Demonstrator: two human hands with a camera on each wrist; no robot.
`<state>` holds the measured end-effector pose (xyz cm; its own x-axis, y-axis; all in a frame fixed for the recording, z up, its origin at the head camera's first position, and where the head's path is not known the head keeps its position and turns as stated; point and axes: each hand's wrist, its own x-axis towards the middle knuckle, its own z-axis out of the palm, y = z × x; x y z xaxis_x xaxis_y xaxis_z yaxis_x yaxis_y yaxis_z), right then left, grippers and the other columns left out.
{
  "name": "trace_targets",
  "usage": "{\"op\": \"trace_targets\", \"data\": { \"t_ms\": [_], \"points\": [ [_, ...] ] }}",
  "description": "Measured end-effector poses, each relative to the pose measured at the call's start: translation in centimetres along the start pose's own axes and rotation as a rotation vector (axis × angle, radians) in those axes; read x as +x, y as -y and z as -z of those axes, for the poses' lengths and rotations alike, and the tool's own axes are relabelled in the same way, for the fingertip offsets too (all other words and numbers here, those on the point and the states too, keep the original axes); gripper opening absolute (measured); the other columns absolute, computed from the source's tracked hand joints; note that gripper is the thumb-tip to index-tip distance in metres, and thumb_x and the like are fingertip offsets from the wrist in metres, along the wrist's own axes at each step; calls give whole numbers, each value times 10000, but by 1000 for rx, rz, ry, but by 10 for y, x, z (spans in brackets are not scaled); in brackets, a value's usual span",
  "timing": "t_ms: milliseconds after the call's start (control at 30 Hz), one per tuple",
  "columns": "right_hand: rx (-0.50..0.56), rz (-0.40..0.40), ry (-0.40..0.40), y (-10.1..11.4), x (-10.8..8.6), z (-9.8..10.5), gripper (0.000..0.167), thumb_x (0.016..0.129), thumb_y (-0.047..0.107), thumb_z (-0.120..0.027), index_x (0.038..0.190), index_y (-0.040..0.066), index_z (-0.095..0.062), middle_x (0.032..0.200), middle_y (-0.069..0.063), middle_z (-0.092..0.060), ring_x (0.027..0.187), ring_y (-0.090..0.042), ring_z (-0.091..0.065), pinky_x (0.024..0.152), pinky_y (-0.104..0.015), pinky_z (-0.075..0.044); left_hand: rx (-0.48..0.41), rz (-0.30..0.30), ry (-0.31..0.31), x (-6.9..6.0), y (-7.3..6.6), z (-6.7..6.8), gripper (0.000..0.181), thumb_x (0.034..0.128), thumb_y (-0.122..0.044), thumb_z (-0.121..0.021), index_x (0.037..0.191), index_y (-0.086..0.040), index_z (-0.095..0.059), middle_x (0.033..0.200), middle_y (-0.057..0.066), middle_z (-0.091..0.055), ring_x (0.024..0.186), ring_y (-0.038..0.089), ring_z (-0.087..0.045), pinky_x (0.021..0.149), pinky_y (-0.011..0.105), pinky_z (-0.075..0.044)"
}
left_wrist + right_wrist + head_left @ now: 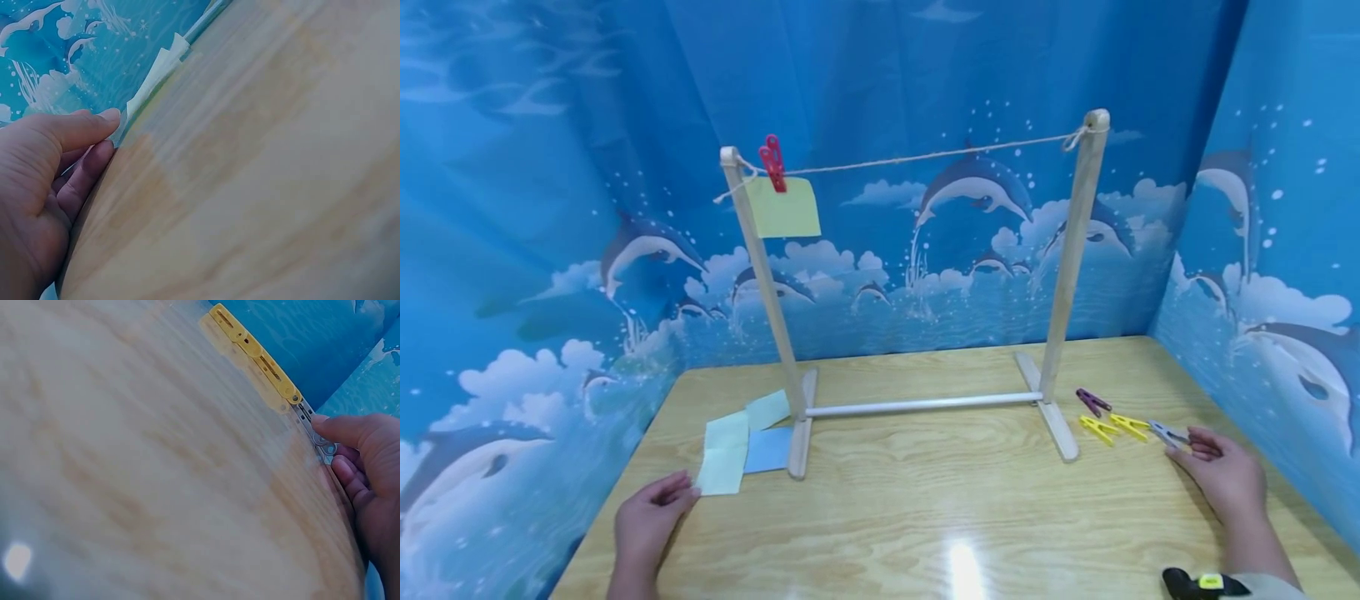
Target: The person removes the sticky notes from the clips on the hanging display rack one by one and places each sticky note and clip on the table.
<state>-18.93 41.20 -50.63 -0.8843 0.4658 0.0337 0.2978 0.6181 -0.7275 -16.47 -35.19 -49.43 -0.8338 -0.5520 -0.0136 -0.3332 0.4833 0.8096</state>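
Observation:
At the lower left my left hand [651, 521] pinches the near corner of a pale green sheet of paper [722, 473] between thumb and fingers. The sheet lies on the table, and the left wrist view shows its edge [153, 75] slightly lifted. On the right, my right hand [1228, 471] pinches a grey clothespin [1165, 433] by one end, low at the tabletop. Just beyond that clothespin lie two yellow clothespins [1099, 429] and a dark purple clothespin [1092, 402]. In the right wrist view the yellow clothespins [253, 350] line up with the grey one [307, 415].
A wooden stand [1071, 267] holds a string [917, 158] between two posts. From its left end hangs a yellow sheet [784, 210] under a red clothespin [772, 162]. A blue sheet [767, 450] and another pale green sheet [767, 410] lie by the left foot.

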Motion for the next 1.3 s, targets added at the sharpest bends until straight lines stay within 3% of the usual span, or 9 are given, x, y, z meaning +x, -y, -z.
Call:
{"op": "trace_targets", "data": {
  "t_ms": [200, 300, 400, 567, 633, 867, 967, 1133, 1300],
  "points": [
    [40, -16, -25, 1, -1, -1, 753, 862, 448, -720, 1350, -80, -497, 1210, -269, -592, 656, 179, -396, 557, -124, -457, -42, 11, -8, -1, -2, 1, 466, 791, -143, -814, 1210, -17, -655, 1096, 119, -708, 730, -72, -580, 629, 101, -474],
    [123, -26, -22, 1, -3, 0, 742, 861, 429, -730, 1367, -57, -491, 960, 0, -666, 671, 169, -444, 562, -143, -487, -98, 34, -17, -1, -4, 3, 497, 781, -166, -826, 1231, -48, -653, 1038, -15, -726, 747, -103, -564, 684, 90, -452],
    [230, -39, -1, 4, -8, 2, 729, 848, 410, -753, 1383, -16, -497, 870, 264, -536, 700, 158, -501, 577, -151, -518, -183, 63, -16, -3, -7, 5, 543, 774, -164, -836, 1265, -59, -631, 942, -189, -691, 769, -116, -572, 701, 76, -458],
    [258, 8, 22, 18, -16, 5, 718, 840, 415, -761, 1397, 41, -507, 991, 188, -557, 750, 162, -500, 610, -123, -521, -346, 106, 11, -9, -15, 8, 567, 759, -115, -845, 1278, -69, -621, 876, -291, -642, 810, -90, -609, 698, 115, -525],
    [267, 38, 20, 24, -18, 5, 692, 840, 403, -764, 1389, 58, -522, 1021, 168, -559, 764, 158, -505, 617, -122, -526, -402, 111, 27, -12, -20, 10, 550, 762, -99, -842, 1270, -79, -632, 898, -269, -662, 832, -69, -625, 712, 137, -538],
    [388, 104, 33, 47, -25, 7, 535, 853, 293, -774, 1341, 179, -586, 982, 278, -551, 814, 154, -556, 640, -115, -529, -499, 93, 67, -20, -40, 12, 557, 776, -62, -826, 1285, -28, -602, 990, -142, -708, 832, 7, -667, 728, 186, -561],
    [436, 151, 27, 57, -30, 9, 492, 862, 212, -768, 1322, 176, -598, 1002, 284, -561, 839, 143, -572, 662, -91, -518, -559, 62, 65, -24, -47, 11, 517, 764, -25, -827, 1245, -20, -638, 964, -126, -716, 817, 26, -679, 714, 204, -572],
    [444, 266, -6, 72, -37, 11, 481, 875, 125, -746, 1330, 123, -592, 1083, 243, -554, 923, 114, -565, 726, -66, -500, -618, -81, 56, -31, -58, 8, 387, 766, 63, -789, 1129, -51, -716, 942, -102, -728, 808, 38, -689, 685, 204, -574],
    [492, 357, -10, 84, -43, 10, 489, 873, 33, -723, 1338, 80, -580, 1160, 178, -557, 986, 67, -567, 775, -68, -493, -675, -171, 71, -34, -64, 6, 403, 777, 112, -752, 1161, 15, -680, 967, -52, -735, 824, 56, -696, 691, 221, -580]
  ]
}}
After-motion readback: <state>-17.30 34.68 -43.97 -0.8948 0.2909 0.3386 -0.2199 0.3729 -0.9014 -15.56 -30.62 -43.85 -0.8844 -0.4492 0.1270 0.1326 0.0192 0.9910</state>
